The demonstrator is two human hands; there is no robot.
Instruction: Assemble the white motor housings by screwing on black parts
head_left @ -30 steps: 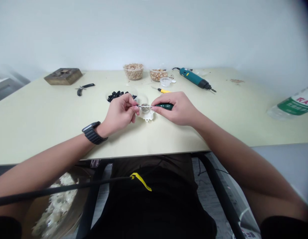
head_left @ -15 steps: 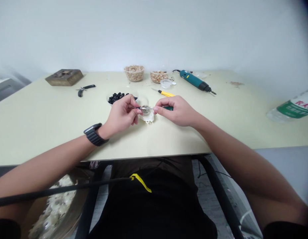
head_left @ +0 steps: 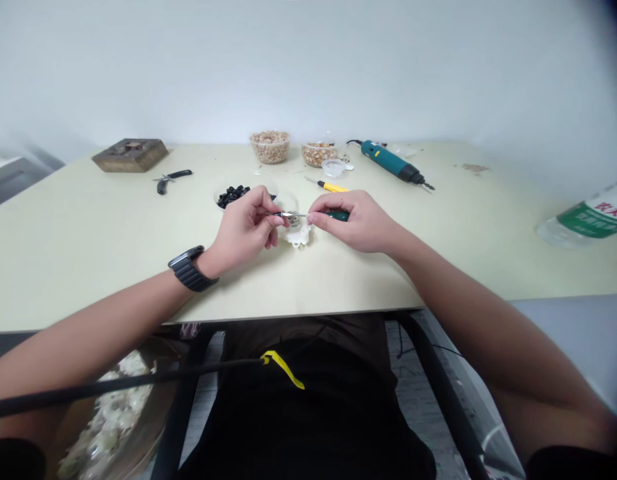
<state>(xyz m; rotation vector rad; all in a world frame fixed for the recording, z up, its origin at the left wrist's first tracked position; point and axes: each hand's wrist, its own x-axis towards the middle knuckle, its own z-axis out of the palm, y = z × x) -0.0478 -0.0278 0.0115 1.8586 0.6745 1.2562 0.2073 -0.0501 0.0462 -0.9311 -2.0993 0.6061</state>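
Observation:
My right hand (head_left: 356, 220) is closed around a small screwdriver-like tool with a dark green handle (head_left: 337, 216) and a thin metal shaft. The shaft points left, toward the fingertips of my left hand (head_left: 251, 227). Those fingers are pinched on a small dark piece at the shaft's tip, too small to name. Under the hands lies a white plastic part (head_left: 298, 237) with notched edges, next to a small clear cup (head_left: 292, 218) with little bits in it. A bowl of black pieces (head_left: 232, 195) stands just behind my left hand, partly hidden by it.
Toward the back stand two tubs of small brown parts, the left tub (head_left: 269, 148) and the right tub (head_left: 318, 155). Around them lie a teal rotary tool (head_left: 391, 162), a yellow knife (head_left: 333, 187), pliers (head_left: 171, 180) and a metal block (head_left: 130, 157). A bottle (head_left: 586, 217) lies at right.
Both hands stay almost in place, with the tool's shaft still at my left fingertips. The whole view has shifted very slightly.

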